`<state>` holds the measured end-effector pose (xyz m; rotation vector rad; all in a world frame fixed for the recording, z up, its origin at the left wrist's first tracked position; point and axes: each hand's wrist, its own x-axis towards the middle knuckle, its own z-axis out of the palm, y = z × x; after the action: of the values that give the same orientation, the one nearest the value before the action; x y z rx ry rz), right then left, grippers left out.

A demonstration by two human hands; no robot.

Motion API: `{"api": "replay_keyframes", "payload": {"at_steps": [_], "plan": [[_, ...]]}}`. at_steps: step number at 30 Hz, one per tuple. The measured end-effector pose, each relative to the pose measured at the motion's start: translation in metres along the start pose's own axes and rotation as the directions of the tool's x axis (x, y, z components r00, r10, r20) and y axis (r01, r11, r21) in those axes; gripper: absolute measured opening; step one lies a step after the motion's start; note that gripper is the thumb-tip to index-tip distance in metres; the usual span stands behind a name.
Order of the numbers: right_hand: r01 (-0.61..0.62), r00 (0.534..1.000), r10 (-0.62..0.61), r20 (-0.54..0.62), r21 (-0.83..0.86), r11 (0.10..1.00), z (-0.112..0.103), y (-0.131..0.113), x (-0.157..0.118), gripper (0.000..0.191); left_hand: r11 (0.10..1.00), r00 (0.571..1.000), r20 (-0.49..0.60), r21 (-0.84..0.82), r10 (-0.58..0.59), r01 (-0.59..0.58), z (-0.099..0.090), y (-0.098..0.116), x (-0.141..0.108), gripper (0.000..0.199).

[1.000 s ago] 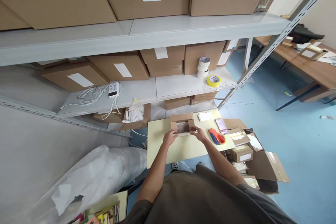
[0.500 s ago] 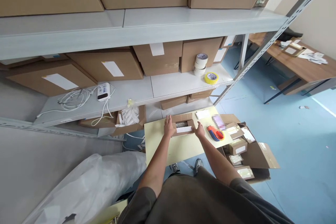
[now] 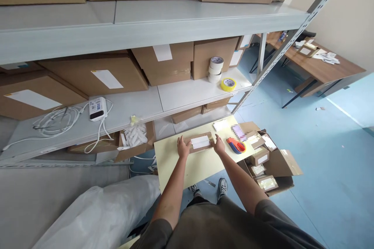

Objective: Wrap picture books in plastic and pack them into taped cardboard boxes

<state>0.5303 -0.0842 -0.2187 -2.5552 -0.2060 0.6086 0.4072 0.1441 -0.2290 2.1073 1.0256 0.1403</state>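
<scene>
A small cardboard box (image 3: 201,148) with white labels on its top flaps lies on the pale yellow tabletop (image 3: 172,163). At its left end is my left hand (image 3: 183,148), thumb along the near side and fingers at the far side. My right hand (image 3: 218,145) holds the right end in the same way. Both flaps look folded down, covering the inside. Right of my right hand lies a red and blue tape dispenser (image 3: 235,146). A stack of white cards (image 3: 221,125) and a pixelated purple item (image 3: 239,132) lie behind it.
An open carton (image 3: 288,162) with several small boxes stands right of the table. Shelving (image 3: 193,93) behind bears tape rolls (image 3: 228,84), large cartons and a white power device (image 3: 97,109) with cable. A box of white pieces (image 3: 136,136) sits left; a white plastic sack (image 3: 102,210) lies lower left.
The small box's flaps have come down; its opening, visible before, is now covered. My hands stay at its two ends. The whole view has shifted slightly.
</scene>
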Motion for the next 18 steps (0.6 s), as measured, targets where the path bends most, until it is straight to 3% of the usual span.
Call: {"api": "replay_keyframes", "payload": {"at_steps": [2,4,9,12,18], "plan": [[0.080,0.997,-0.080,-0.009,-0.010,0.997,0.000,-0.002,-0.002,0.064,0.991,0.986,0.098,0.007,-0.133,0.133,0.002,0.002,0.000,0.065],[0.186,0.982,-0.187,-0.024,-0.012,0.982,-0.002,-0.003,-0.004,0.062,0.980,0.967,0.162,0.037,-0.199,0.195,0.002,0.005,-0.001,0.063],[0.364,0.928,-0.363,-0.085,-0.001,0.931,-0.033,0.013,-0.002,0.062,0.969,0.964,0.138,0.130,-0.229,0.211,0.007,0.021,-0.010,0.063],[0.364,0.925,-0.359,-0.127,0.014,0.931,-0.066,0.044,0.003,0.062,0.960,0.959,0.128,0.156,-0.251,0.231,0.022,0.035,-0.021,0.060],[0.261,0.957,-0.253,-0.142,0.035,0.965,-0.118,0.131,0.016,0.062,0.951,0.957,0.070,0.155,-0.281,0.268,0.055,0.056,-0.039,0.058]]}}
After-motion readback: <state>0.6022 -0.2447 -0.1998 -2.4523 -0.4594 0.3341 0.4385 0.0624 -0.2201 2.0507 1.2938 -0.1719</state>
